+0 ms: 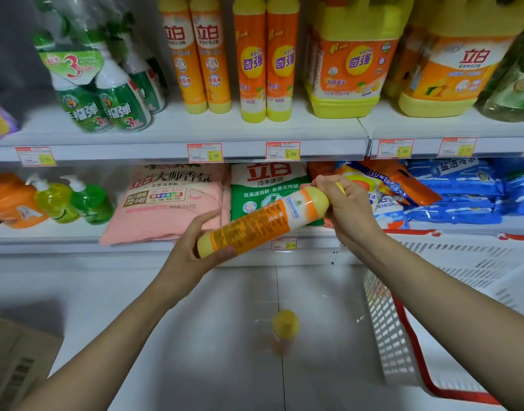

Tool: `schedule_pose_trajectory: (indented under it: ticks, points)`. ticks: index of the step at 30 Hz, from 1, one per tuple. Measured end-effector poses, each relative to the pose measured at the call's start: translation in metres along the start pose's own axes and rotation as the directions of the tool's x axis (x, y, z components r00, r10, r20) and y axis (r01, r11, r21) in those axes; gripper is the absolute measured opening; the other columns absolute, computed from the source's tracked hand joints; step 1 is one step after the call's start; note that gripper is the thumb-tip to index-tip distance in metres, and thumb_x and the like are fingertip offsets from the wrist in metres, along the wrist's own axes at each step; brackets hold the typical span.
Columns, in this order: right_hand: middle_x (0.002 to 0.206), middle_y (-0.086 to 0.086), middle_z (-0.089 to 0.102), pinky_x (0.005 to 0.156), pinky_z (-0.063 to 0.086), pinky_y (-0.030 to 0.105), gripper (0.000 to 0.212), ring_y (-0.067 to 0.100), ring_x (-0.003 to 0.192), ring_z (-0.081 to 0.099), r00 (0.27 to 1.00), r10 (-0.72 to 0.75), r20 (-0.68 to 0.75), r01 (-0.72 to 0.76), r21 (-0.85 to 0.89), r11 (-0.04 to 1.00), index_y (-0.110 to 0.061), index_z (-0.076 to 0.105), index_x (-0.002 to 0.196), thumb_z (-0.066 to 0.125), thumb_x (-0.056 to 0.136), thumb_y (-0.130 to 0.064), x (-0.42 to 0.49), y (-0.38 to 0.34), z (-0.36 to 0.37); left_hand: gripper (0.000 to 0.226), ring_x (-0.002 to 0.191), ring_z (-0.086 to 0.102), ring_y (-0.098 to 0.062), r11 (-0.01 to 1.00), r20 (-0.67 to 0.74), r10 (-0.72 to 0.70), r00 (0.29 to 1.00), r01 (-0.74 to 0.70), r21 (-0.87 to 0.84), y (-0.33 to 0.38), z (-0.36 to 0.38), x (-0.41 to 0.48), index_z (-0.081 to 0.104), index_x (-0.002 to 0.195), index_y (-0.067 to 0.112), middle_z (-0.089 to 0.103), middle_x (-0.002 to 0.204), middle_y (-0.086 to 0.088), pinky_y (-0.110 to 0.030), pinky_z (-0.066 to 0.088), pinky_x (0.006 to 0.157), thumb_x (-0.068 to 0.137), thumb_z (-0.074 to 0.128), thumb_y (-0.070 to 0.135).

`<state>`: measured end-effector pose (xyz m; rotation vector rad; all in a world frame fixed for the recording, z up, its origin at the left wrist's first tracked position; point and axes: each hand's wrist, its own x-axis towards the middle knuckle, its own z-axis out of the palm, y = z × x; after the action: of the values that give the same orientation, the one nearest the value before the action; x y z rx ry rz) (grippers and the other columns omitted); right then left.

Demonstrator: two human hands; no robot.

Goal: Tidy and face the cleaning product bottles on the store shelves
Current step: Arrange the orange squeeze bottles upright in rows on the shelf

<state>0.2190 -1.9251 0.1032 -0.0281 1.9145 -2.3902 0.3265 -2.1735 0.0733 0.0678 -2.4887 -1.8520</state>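
The slim orange-and-yellow plastic bottle [260, 221] hangs slantwise before the lower shelf [47, 235], its long axis rising from the base, held in the left hand [192, 247] grip, to the cap end, clasped in the right hand [349, 209] grip, with its upright twin bottles [195, 54] up-left on the upper shelf [177, 134].

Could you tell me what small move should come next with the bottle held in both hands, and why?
Probably tip the orange bottle upright, cap up: it lies slanted between the left hand and right hand, while its matching bottles stand upright on the upper shelf.
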Motion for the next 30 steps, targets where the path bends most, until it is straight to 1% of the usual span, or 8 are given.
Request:
schedule_pose_trajectory:
  ticks: [2,8,11,14,19,24,28,30]
  points:
    - [0.091,0.006,0.077,0.072,0.059,0.033,0.005,0.019,0.088,0.072,0.998,-0.029,0.056,0.025,0.067,0.997,-0.012,0.063,0.092,0.062,0.093,-0.017,-0.001,-0.001,-0.002,0.064,0.088,0.063,-0.008,1.000,0.064,0.016,0.998,-0.016,-0.013,-0.005,0.002,-0.003,0.061,0.113,0.043,0.066,0.099,0.010,-0.020,0.055,0.070,0.056,0.082,0.062]
    - [0.127,0.012,0.061,0.081,0.060,0.038,0.057,0.025,0.106,0.069,0.900,0.267,0.344,-0.275,-0.027,0.961,-0.016,0.054,0.124,0.073,0.072,-0.030,-0.005,0.003,-0.017,0.044,0.082,0.059,0.002,0.997,-0.067,0.051,0.996,-0.055,-0.057,-0.013,-0.007,0.001,0.064,0.117,0.018,0.065,0.095,0.018,-0.012,0.048,0.065,0.075,0.079,0.014]
    - [0.115,0.009,0.066,0.077,0.060,0.030,0.049,0.019,0.098,0.072,0.926,0.191,0.327,-0.168,-0.096,0.981,-0.010,0.053,0.119,0.070,0.077,-0.029,-0.009,0.005,-0.012,0.047,0.094,0.061,-0.005,1.000,0.012,0.014,1.000,-0.013,-0.028,-0.020,-0.011,-0.003,0.060,0.122,0.023,0.064,0.103,0.014,-0.014,0.051,0.071,0.081,0.075,0.039]
    - [0.109,0.011,0.069,0.071,0.061,0.031,0.034,0.019,0.094,0.074,0.961,0.152,0.232,-0.120,-0.147,0.982,-0.004,0.051,0.115,0.063,0.092,-0.026,-0.008,0.000,0.001,0.074,0.101,0.061,-0.003,0.999,0.113,-0.035,0.993,0.032,0.035,-0.019,0.002,-0.007,0.050,0.128,0.036,0.061,0.109,0.015,-0.014,0.052,0.076,0.068,0.064,0.076]
    - [0.112,0.016,0.068,0.073,0.063,0.045,0.052,0.025,0.088,0.075,0.972,0.190,0.141,-0.138,-0.314,0.939,-0.002,0.050,0.119,0.066,0.090,-0.041,-0.009,-0.001,0.010,0.059,0.100,0.061,-0.012,0.987,0.127,-0.120,0.985,0.104,0.126,-0.013,0.014,-0.005,0.044,0.118,0.047,0.055,0.112,0.014,-0.022,0.057,0.070,0.069,0.076,0.054]
    - [0.129,0.002,0.060,0.091,0.058,0.038,0.063,0.018,0.112,0.066,0.863,0.234,0.448,-0.058,-0.373,0.926,-0.027,0.042,0.136,0.072,0.082,-0.044,-0.012,-0.016,0.004,0.078,0.105,0.068,-0.027,0.912,0.402,-0.255,0.879,0.357,-0.201,-0.021,0.006,-0.014,0.051,0.131,0.038,0.068,0.118,0.001,-0.044,0.059,0.078,0.063,0.072,0.071]
    - [0.127,0.002,0.064,0.088,0.059,0.037,0.072,0.018,0.110,0.068,0.877,0.161,0.452,0.014,-0.359,0.933,-0.023,0.041,0.139,0.075,0.077,-0.036,-0.019,-0.013,0.016,0.046,0.113,0.062,-0.002,0.943,0.484,-0.261,0.835,0.328,-0.056,-0.011,0.007,-0.017,0.048,0.129,0.043,0.066,0.119,0.024,-0.029,0.052,0.099,0.085,0.056,0.057]
    - [0.122,0.000,0.066,0.082,0.060,0.030,0.067,0.013,0.103,0.070,0.901,0.120,0.417,0.047,-0.369,0.928,-0.021,0.043,0.134,0.078,0.077,-0.023,-0.026,-0.007,0.026,0.027,0.105,0.060,0.012,0.978,0.371,-0.206,0.905,0.205,0.044,-0.001,0.005,-0.011,0.051,0.120,0.047,0.064,0.107,0.038,-0.019,0.049,0.098,0.093,0.048,0.047]
